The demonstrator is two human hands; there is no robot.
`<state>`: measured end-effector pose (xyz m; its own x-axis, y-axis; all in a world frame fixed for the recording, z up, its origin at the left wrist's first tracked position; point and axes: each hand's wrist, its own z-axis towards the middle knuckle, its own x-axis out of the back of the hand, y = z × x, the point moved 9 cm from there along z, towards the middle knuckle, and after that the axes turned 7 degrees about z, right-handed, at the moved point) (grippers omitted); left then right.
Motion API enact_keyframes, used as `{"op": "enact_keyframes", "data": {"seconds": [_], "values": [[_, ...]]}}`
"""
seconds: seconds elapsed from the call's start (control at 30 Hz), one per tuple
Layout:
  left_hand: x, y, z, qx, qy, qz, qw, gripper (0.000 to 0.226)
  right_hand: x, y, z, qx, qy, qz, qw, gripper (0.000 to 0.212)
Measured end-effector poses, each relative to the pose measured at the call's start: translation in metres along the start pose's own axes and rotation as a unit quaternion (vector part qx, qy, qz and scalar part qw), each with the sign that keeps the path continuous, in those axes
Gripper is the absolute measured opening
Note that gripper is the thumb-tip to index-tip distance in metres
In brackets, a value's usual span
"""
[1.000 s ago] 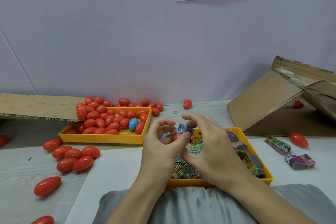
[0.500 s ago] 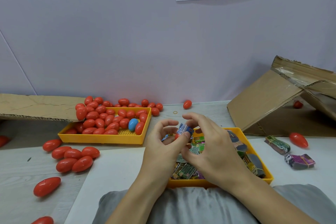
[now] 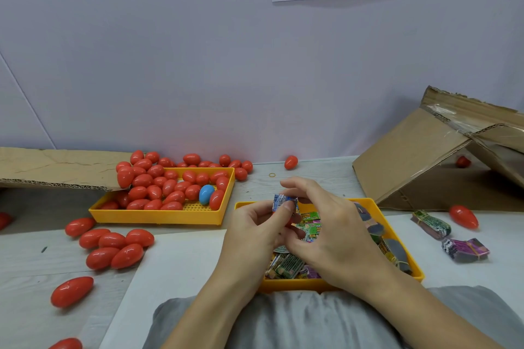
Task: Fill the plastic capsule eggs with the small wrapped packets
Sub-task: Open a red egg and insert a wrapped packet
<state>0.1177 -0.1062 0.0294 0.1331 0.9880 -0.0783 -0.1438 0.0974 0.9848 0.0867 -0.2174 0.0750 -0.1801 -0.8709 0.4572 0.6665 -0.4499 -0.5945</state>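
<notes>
Packet print too blurred to read. Left hand [image 3: 255, 224] and right hand [image 3: 326, 232], fingers curled, pinching blue packet [image 3: 283, 201] over packet tray [image 3: 397, 246].

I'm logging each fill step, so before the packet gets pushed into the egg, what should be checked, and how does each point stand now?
1. Blue packet gripped: ok, left hand pinches it with the thumb.
2. Right hand helping at the packet: ok.
3. Open red egg half in hand: cannot tell, only a bit of red shows between the fingers.
4. Packet folded small enough: cannot tell.
5. More packets ready: ok, near yellow tray holds them.
6. More eggs ready: ok, far yellow tray holds red eggs.
</notes>
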Motion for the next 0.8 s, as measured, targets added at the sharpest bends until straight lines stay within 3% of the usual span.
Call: {"op": "enact_keyframes", "data": {"seconds": [0.33,0.5,0.63,0.8], "values": [[-0.005,-0.004,-0.001,0.070,-0.007,-0.104,0.992,0.025,0.005,0.004,-0.001,-0.036,0.011,0.026,0.999,0.059],[-0.010,-0.006,-0.003,0.092,-0.042,-0.120,0.988,0.045,0.004,-0.001,0.000,-0.041,0.006,0.045,0.998,0.057],[-0.015,-0.001,-0.006,0.093,-0.066,-0.156,0.981,0.032,0.004,0.000,0.000,-0.047,-0.002,0.072,0.996,0.059],[-0.016,-0.001,-0.006,0.092,-0.070,-0.190,0.975,0.033,0.006,0.006,-0.001,-0.067,0.003,0.104,0.992,0.061]]}}
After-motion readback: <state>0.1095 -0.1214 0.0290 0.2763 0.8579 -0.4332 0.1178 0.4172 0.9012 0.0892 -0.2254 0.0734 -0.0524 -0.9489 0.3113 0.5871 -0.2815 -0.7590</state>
